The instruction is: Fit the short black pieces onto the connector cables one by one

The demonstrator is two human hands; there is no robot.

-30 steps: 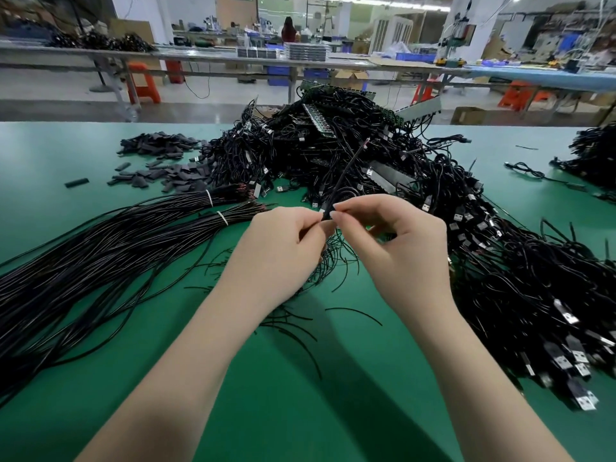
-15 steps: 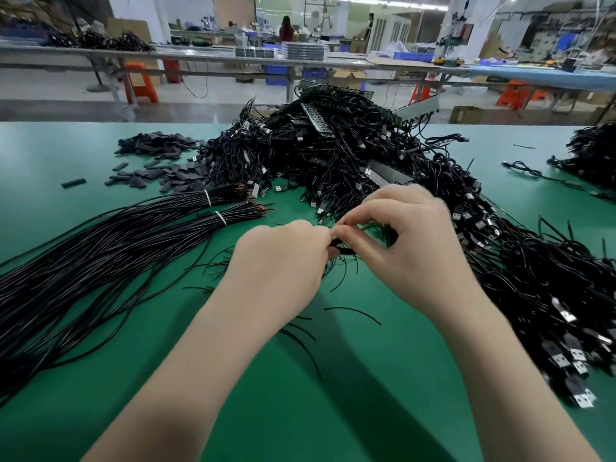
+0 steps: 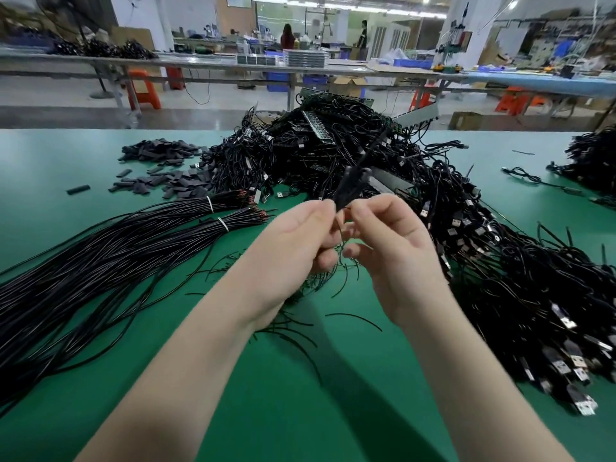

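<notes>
The black piece [image 3: 350,188] is up in the air between both hands, over the middle of the green table [image 3: 100,411]. The left hand [image 3: 293,241] and the right hand [image 3: 390,241] both pinch it from below with curled fingers, and their fingertips almost touch. A thin cable [image 3: 373,148] sticks up out of the top of the piece, so it looks like the piece is being slid on right now. It is blurry, so I cannot tell if it is all the way on. There is a lot left to do, I think. A small heap of loose black pieces [image 3: 160,168] waits at the far left, well apart from the hands. Two tied bundles [image 3: 133,235] of long cables lie to the left, with bare ends near the left hand. A big pile [image 3: 333,145] of cables with plugs sits behind the hands and runs down the right side. I cannot tell which of these are finished. Short loose wires [image 3: 353,316] lie on the table under the hands. The tangled pile is close, so a cable could snag on it.
</notes>
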